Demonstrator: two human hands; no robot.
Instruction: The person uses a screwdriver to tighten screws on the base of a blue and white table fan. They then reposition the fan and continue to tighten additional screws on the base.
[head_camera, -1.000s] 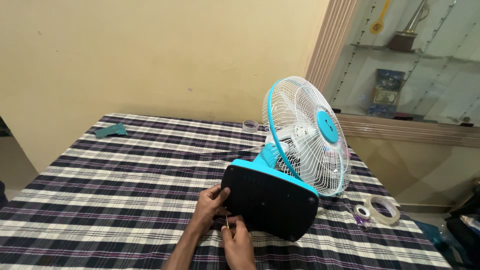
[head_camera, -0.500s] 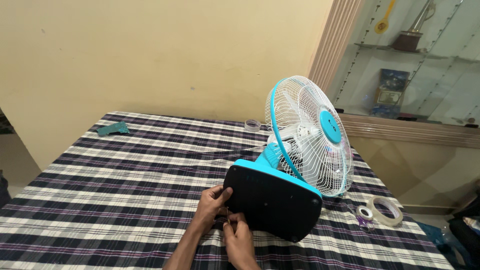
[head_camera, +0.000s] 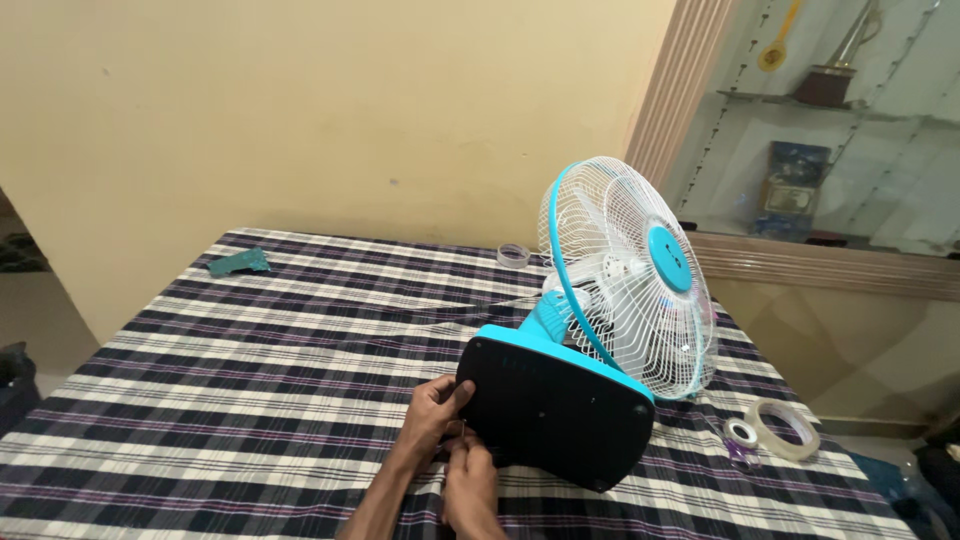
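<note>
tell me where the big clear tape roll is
In the head view the big clear tape roll lies flat at the right edge of the checked tablecloth, beside a smaller tape roll, right of the tipped blue fan.

Two bare forearms come up from the near edge — no sleeves, no cuffs in view. The left hand (head_camera: 436, 408) and right hand (head_camera: 470, 478) are gloveless; I can make out no rings and no watch or band (wrists plain as far as the frame shows). Slim forearms — nothing worn.
</note>
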